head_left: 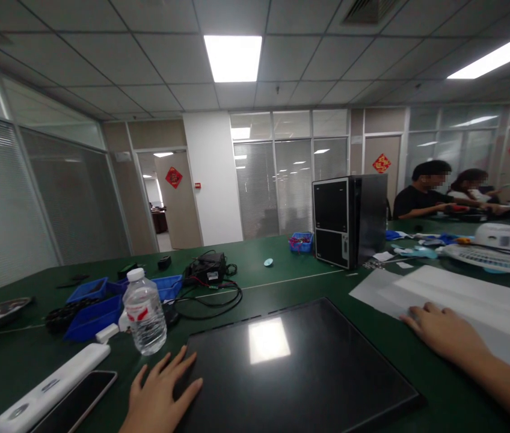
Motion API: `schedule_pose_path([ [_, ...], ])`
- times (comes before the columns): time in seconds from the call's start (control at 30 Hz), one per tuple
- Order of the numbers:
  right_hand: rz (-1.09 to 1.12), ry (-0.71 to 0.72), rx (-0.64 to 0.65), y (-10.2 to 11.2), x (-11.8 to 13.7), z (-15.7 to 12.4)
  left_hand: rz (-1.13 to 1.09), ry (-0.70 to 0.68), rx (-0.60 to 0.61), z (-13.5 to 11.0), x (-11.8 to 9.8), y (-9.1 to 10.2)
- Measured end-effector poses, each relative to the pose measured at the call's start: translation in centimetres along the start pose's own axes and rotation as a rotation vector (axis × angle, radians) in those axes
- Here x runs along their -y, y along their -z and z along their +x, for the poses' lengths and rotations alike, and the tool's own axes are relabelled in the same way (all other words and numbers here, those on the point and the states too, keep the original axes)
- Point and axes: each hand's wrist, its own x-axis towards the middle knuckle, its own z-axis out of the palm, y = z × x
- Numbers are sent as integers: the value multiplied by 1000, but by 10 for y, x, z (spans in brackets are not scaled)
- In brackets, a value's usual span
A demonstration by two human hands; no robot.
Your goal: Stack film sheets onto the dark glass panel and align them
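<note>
A black flat-screen panel (pixel 300 367) lies face up on the green table, a ceiling light mirrored in its glossy surface. At its left edge is my left hand (pixel 160 391), fingers spread, the fingertips at the frame. My right hand (pixel 442 328) rests, palm down, on white sheets (pixel 471 294) to the right of the panel, fingers loosely out. Neither hand is wrapped around anything. Just beyond my left hand stands a clear plastic water bottle (pixel 144 316); a phone (pixel 77 403) and a long white device (pixel 50 385) lie to its left.
Blue bins (pixel 95 319) and a black power unit with cables (pixel 207 267) sit at the back left. A black computer tower (pixel 349 219) stands behind the panel, near a small blue basket (pixel 301 242). On the right are a white fan-like part (pixel 498 243) and seated people (pixel 424 192).
</note>
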Motion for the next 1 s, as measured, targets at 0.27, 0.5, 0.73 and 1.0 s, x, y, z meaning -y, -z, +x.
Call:
schedule_pose_path([
  [0.27,-104,79,38,3,29,-9,-65,9,-78,-2,2,4],
  [0.5,-50,136,-36,22,49,-18,-134,-64,-14,-4,5,5],
  [0.73,134,31,-234,62,80,-29,-71,-62,29,-4,3,3],
  [1.0,425,59,-295,65,122,-64,-89,-68,9,-4,6,1],
])
